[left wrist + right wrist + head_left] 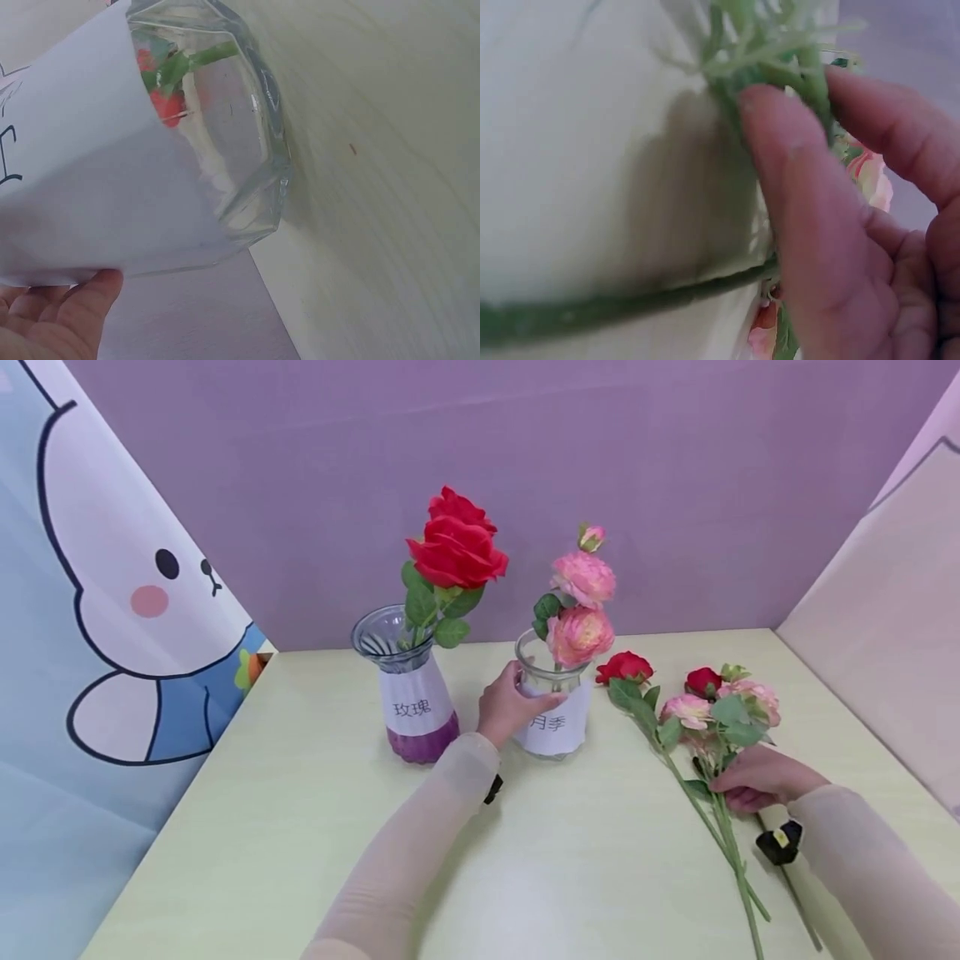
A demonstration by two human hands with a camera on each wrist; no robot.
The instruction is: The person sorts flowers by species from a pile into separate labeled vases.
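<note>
My left hand (510, 706) grips a clear glass vase (536, 675) around its side, just below the rim. The vase wears a white paper label (90, 172) and holds a stem of pink flowers (581, 635). In the left wrist view my fingers (67, 319) lie against the paper. At the right, my right hand (765, 777) pinches green stems (742, 64) between thumb and forefinger, below a spray of pink flowers (756, 697). A red rose (627, 667) lies just left of this spray, and a smaller red rose (703, 682) shows among the pink blooms.
Left of the gripped vase stands a second glass vase (423, 745) with a purple base and a white label, holding red roses (457, 547). A purple cloth (675, 510) hangs behind the table (270, 827). A cartoon-printed cloth (112, 610) hangs at the left.
</note>
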